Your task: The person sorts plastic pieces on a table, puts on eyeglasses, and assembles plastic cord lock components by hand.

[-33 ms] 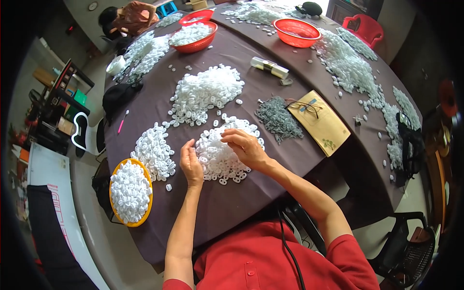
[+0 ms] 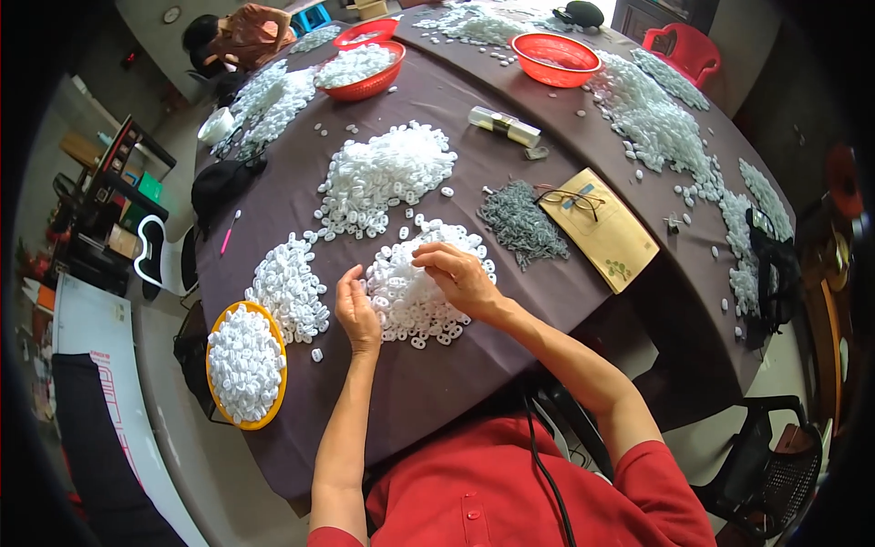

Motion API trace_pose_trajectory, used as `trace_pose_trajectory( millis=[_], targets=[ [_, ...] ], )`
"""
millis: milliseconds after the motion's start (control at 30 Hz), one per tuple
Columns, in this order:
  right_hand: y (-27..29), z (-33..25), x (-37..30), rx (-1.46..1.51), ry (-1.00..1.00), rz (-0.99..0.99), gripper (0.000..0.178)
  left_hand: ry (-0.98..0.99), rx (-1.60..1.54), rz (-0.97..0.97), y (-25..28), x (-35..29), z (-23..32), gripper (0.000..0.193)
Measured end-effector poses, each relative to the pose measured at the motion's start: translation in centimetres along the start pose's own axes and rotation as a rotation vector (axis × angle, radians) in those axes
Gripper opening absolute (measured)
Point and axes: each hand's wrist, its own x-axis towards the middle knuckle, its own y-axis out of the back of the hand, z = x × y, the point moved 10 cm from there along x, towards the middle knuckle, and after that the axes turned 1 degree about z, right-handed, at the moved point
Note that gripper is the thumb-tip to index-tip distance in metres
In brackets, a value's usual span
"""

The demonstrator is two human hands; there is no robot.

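Over a pile of small white oval plastic pieces with holes (image 2: 424, 314), my two hands hang close together at the table's near side. My left hand (image 2: 357, 314) is on the pile's left edge, its fingers curled together and turned up. Above the middle of the pile, my right hand (image 2: 463, 281) has its fingers bent inward toward the left one. Whatever either hand pinches is too small or hidden to make out. To the left lies another white heap (image 2: 287, 287), beside an oval yellow-rimmed basket (image 2: 283, 369) full of the same pieces. A larger white heap (image 2: 387, 173) lies farther back.
Small grey pieces (image 2: 521, 223) lie right of my hands, beside a tan envelope (image 2: 620, 246) with eyeglasses on it. Red baskets (image 2: 369, 88) and more white heaps (image 2: 652, 118) cover the far table. A pink pen (image 2: 226, 239) lies left; another person (image 2: 251, 36) sits far left.
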Motion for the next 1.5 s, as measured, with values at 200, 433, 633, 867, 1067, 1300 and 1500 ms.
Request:
trace_pose_trajectory(
  millis=[200, 433, 633, 867, 1067, 1300, 1500],
  targets=[
    [2.5, -0.1, -0.3, -0.068, 0.029, 0.110, 0.019, 0.049, 0.003, 0.036, 0.2, -0.3, -0.3, 0.029],
    [16.2, 3.0, -2.2, -0.671, -0.036, 0.240, 0.013, 0.075, -0.075, 0.119, 1.7, 0.1, -1.0, 0.024],
    [26.1, 7.2, -3.8, -1.051, -0.302, 0.302, 0.015, 0.142, -0.014, 0.051, 1.0, 1.2, 0.9, 0.021],
    [25.9, 11.7, -3.7, -1.025, -0.548, 0.119, 0.014, 0.023, 0.031, -0.008, 0.2, 0.5, 2.3, 0.027],
    [27.5, 11.3, -3.9, -0.874, -0.514, 0.213, 0.011, -0.015, 0.016, -0.010, 1.0, -0.3, 4.6, 0.025],
    [24.2, 1.7, -0.4, -1.065, -0.304, 0.206, 0.011, -0.071, -0.010, -0.106, 0.3, -1.5, 10.0, 0.011],
    [15.9, -8.8, 2.4, -0.763, -0.072, 0.081, 0.005, -0.197, -0.126, -0.394, -2.5, -3.5, 14.8, 0.016]
  ],
)
